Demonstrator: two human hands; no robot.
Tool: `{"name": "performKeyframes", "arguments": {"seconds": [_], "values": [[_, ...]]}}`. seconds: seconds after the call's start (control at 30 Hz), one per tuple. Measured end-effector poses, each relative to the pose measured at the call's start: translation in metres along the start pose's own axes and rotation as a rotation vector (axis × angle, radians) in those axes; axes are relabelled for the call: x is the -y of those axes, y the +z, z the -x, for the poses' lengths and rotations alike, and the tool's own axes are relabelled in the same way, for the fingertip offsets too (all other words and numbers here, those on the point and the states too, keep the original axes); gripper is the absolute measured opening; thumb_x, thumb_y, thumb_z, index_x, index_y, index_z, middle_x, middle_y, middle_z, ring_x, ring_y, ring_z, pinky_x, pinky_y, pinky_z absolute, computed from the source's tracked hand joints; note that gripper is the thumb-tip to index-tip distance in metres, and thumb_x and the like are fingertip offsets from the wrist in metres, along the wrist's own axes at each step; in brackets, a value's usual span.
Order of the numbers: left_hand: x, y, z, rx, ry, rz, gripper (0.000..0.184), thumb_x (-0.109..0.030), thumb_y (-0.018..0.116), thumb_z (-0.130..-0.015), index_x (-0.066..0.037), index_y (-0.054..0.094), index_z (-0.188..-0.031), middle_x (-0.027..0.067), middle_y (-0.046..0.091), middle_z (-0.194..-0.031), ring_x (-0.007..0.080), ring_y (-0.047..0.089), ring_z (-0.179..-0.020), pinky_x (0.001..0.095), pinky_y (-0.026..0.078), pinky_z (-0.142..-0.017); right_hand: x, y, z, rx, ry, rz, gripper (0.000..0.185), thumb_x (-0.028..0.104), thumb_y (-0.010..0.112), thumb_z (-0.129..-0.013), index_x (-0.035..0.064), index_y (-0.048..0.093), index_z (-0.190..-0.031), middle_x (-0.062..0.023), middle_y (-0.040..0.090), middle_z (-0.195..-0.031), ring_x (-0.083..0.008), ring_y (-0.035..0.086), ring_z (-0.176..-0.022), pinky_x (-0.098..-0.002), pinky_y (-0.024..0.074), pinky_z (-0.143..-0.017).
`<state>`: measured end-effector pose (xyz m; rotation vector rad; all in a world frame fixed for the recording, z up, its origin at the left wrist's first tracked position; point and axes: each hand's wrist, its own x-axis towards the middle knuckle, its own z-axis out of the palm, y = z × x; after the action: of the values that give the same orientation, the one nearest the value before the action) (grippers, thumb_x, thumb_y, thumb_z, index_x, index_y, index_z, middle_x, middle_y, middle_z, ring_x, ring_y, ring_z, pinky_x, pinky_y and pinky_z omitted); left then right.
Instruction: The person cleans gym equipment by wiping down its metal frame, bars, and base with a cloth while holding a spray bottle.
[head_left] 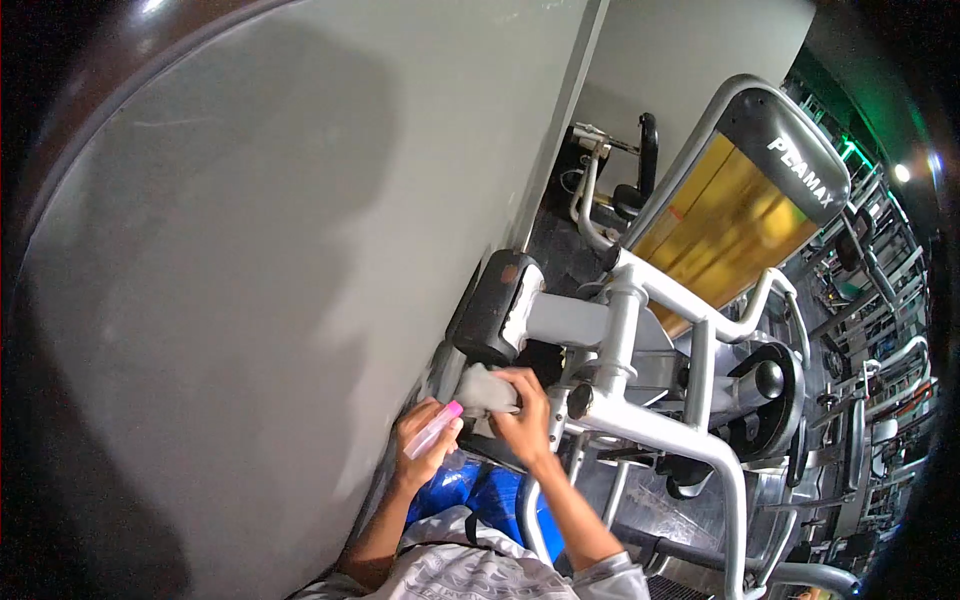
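My left hand (424,440) is wrapped round a small clear bottle (430,434) with a pink top, which is tilted up to the right. Just to its right, my right hand (523,415) grips a crumpled light grey cloth (484,391). The cloth sits close to the bottle's pink end; whether they touch I cannot tell. Directly beyond both hands is a black padded roller (497,307) on a silver gym machine (625,325). Its pad has a worn brownish patch. The cloth is below the pad, apart from it as far as I can see.
A grey wall (250,250) rises close on my left. The machine's silver tubes (690,440) stand to my right, with a yellow panel (728,225) marked PLAMAX behind. Blue padding (455,487) lies beneath my hands. More gym equipment (880,400) fills the far right.
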<state>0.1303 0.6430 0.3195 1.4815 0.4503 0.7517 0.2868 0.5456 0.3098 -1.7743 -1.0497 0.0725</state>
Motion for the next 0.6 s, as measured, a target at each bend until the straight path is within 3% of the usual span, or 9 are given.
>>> {"name": "performKeyframes", "arguments": {"seconds": [0.07,0.1,0.13,0.23,0.33,0.4,0.53,0.6], "values": [[0.003,-0.007,0.001,0.059,0.035,-0.092,0.018,-0.014,0.063,-0.093,0.001,0.062,-0.083,0.0049,0.056,-0.074,0.0103,0.055,-0.054,0.0253,0.043,-0.050,-0.025,0.033,0.028,-0.110,0.857,-0.614,0.025,0.017,0.063,-0.088,0.0051,0.062,-0.111,-0.0078,0.064,-0.104,-0.0190,0.064,-0.100,-0.0314,0.0561,-0.076],[0.003,-0.010,0.000,0.123,0.076,-0.178,0.022,-0.016,0.061,-0.095,0.002,0.062,-0.084,0.0066,0.057,-0.076,0.0113,0.057,-0.054,0.0256,0.046,-0.051,-0.023,0.040,0.029,-0.189,0.979,-0.991,0.027,0.024,0.055,-0.097,0.0041,0.056,-0.115,-0.0062,0.063,-0.107,-0.0163,0.063,-0.103,-0.0372,0.0578,-0.082],[-0.002,-0.011,-0.001,0.125,0.073,-0.181,0.022,-0.016,0.061,-0.095,0.002,0.062,-0.084,0.0066,0.057,-0.076,0.0113,0.057,-0.054,0.0256,0.046,-0.051,-0.022,0.051,0.024,-0.295,0.983,-1.204,0.026,0.024,0.052,-0.100,0.0060,0.053,-0.118,-0.0073,0.062,-0.110,-0.0173,0.062,-0.105,-0.0434,0.0578,-0.089],[-0.021,-0.013,0.000,0.154,0.029,-0.143,0.020,-0.014,0.061,-0.094,0.002,0.062,-0.082,0.0072,0.057,-0.076,0.0113,0.057,-0.054,0.0249,0.047,-0.052,-0.022,0.072,0.000,-0.368,0.932,-1.670,0.026,0.024,0.041,-0.105,0.0060,0.056,-0.118,-0.0082,0.063,-0.116,-0.0211,0.062,-0.106,-0.0412,0.0571,-0.094],[-0.021,-0.014,0.002,0.134,-0.027,-0.094,0.015,-0.011,0.070,-0.086,0.002,0.063,-0.083,0.0062,0.058,-0.077,0.0132,0.057,-0.062,0.0267,0.044,-0.055,-0.015,0.094,-0.028,-0.678,1.104,-1.785,0.028,0.018,0.037,-0.105,0.0032,0.059,-0.115,-0.0103,0.064,-0.113,-0.0233,0.063,-0.103,-0.0394,0.0605,-0.089],[-0.019,-0.014,0.000,0.164,0.047,-0.154,0.017,-0.012,0.066,-0.089,0.002,0.063,-0.082,0.0069,0.059,-0.078,0.0124,0.057,-0.058,0.0257,0.045,-0.053,-0.014,0.108,-0.044,-0.843,1.206,-1.837,0.024,0.010,0.043,-0.101,-0.0005,0.063,-0.109,-0.0115,0.067,-0.102,-0.0255,0.067,-0.090,-0.0382,0.0648,-0.077],[-0.018,-0.012,-0.001,0.189,0.130,-0.188,0.020,-0.013,0.062,-0.092,0.003,0.063,-0.082,0.0078,0.060,-0.079,0.0114,0.058,-0.055,0.0244,0.047,-0.050,-0.010,0.111,-0.059,-0.826,1.442,-1.840,0.018,0.016,0.054,-0.099,0.0022,0.065,-0.102,-0.0103,0.068,-0.096,-0.0237,0.067,-0.080,-0.0341,0.0653,-0.069],[-0.018,-0.012,-0.003,0.185,0.138,-0.186,0.020,-0.013,0.063,-0.092,0.003,0.063,-0.081,0.0078,0.060,-0.079,0.0114,0.058,-0.055,0.0245,0.047,-0.050,-0.020,0.102,-0.048,-0.650,1.364,-1.872,0.017,0.015,0.055,-0.099,0.0028,0.066,-0.099,-0.0096,0.068,-0.093,-0.0226,0.066,-0.077,-0.0329,0.0647,-0.066]]}}
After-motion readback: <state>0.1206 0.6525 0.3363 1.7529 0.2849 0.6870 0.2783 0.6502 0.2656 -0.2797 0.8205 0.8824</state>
